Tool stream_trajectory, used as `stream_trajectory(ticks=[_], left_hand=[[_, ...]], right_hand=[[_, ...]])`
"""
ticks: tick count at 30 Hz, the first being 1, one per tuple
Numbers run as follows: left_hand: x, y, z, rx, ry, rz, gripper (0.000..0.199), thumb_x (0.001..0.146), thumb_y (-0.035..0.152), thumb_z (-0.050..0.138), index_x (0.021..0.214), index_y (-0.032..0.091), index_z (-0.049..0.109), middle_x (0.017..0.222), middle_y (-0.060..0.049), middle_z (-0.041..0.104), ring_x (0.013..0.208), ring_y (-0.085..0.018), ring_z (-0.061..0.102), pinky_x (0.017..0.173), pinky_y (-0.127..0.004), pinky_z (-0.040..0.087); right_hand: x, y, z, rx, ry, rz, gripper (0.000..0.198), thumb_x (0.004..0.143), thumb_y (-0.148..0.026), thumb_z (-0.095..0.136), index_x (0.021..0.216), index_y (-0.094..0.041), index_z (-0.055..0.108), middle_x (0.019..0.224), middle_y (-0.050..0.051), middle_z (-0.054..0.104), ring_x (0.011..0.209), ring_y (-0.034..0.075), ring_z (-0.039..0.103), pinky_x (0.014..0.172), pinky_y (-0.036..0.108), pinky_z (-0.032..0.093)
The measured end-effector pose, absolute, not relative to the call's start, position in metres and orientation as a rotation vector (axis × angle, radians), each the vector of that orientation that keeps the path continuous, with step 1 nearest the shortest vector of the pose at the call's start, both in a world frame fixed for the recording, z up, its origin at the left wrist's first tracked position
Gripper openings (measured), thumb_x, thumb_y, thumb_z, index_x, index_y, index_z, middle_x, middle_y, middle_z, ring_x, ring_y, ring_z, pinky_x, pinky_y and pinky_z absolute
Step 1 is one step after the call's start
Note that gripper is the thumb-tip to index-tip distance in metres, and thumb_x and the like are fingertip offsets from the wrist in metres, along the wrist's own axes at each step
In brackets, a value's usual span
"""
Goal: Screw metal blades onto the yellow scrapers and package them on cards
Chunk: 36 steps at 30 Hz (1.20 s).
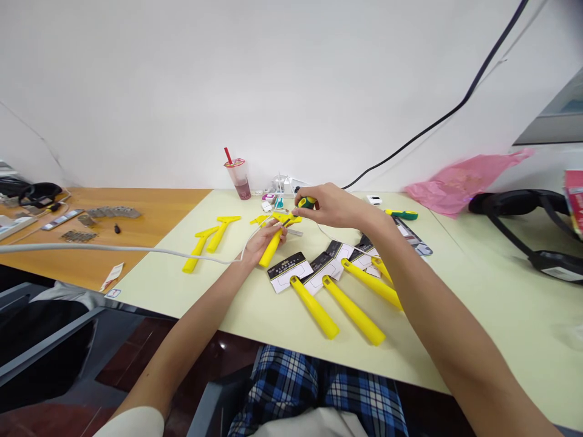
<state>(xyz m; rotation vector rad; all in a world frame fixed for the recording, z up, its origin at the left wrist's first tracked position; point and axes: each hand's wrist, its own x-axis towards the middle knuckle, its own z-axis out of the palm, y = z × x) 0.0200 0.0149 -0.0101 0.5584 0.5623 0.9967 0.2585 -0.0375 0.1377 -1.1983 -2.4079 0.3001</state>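
Observation:
My left hand (pixel 263 241) is closed around a yellow scraper (pixel 270 249) with a forked head, held at a slant above the table. In my right hand (pixel 334 205) is a screwdriver with a green and yellow handle (pixel 306 203). Its shaft points down and left at the scraper's head; whether the tip touches cannot be made out. To the left lie two more yellow scrapers (pixel 197 252) with T-shaped heads. Nearer me, several yellow handles (pixel 314 307) rest against black-and-white packaging cards (pixel 290 272).
A cup with a red straw (pixel 239 179) stands by the wall, near a power strip (pixel 285 184). A white cable (pixel 136 247) crosses the left side. Another green-yellow screwdriver (pixel 403 214), a pink bag (pixel 460 182) and a black headset (pixel 537 230) lie to the right.

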Motion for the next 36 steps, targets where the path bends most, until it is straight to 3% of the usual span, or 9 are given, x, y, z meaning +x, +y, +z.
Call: stream_trajectory(ticks=[7,36], left_hand=[[0.0199,0.0137,-0.0099,0.555,0.596,1.013,0.048,0.081,-0.004,0.078,0.111,0.023,0.052,0.109,-0.004,0.069,0.077,-0.011,0.07,0.064,-0.019,0.053],[0.0196,0.015,-0.0148,0.639,0.647,1.003,0.053,0.078,-0.002,0.079,0.117,0.024,0.053,0.111,-0.005,0.07,0.083,-0.012,0.07,0.068,-0.019,0.053]], right_hand=[[0.2612,-0.0356,0.1361,-1.154,-2.419,0.286,0.027,0.104,-0.045,0.064,0.11,-0.021,0.075,0.09,0.006,0.072,0.075,0.019,0.057,0.071,0.033,0.035],[0.2615,-0.0363,0.1365,-1.179,-2.451,0.285,0.029,0.104,-0.049,0.062,0.106,-0.023,0.074,0.083,0.004,0.069,0.072,0.019,0.054,0.069,0.034,0.032]])
